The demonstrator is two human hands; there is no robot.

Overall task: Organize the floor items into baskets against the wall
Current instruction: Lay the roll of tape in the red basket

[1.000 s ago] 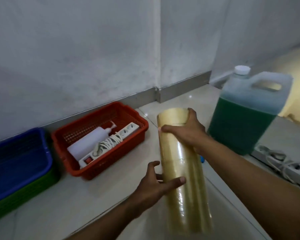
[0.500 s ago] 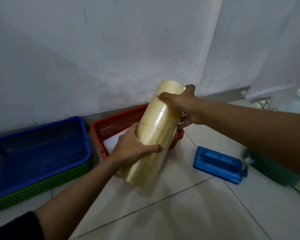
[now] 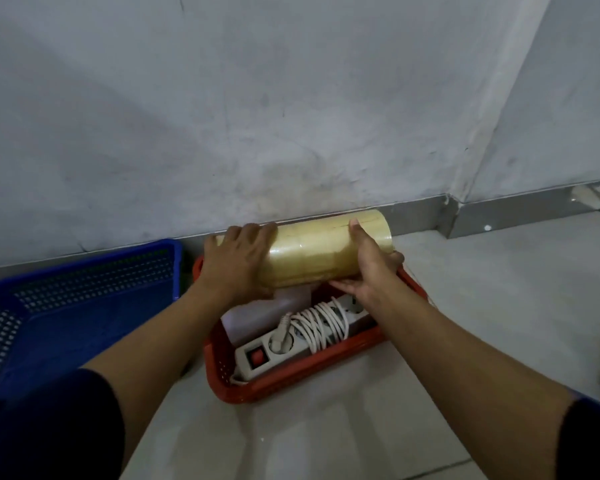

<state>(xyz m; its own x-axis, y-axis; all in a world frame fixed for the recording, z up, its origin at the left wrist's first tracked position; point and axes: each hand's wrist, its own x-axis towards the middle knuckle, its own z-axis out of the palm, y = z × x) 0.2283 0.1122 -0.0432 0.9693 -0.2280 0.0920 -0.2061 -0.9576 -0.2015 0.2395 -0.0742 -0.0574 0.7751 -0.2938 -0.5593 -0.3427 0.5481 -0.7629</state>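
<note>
Over the red basket (image 3: 291, 379), far end by the wall: tape stack (image 3: 323, 251), lying sideways, held by our left hand (image 3: 236, 265) and right hand (image 3: 368, 268), each grip closed around it. We lower it level, clear of the power strip (image 3: 291, 344).

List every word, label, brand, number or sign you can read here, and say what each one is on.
None can be read.
Stack of clear yellowish tape rolls, held by both hands over the red plastic mesh basket: no print shows.
White power strip with red switch: no marking legible.
White plastic bottle: no label visible.
Blue plastic mesh basket: plain.
</note>
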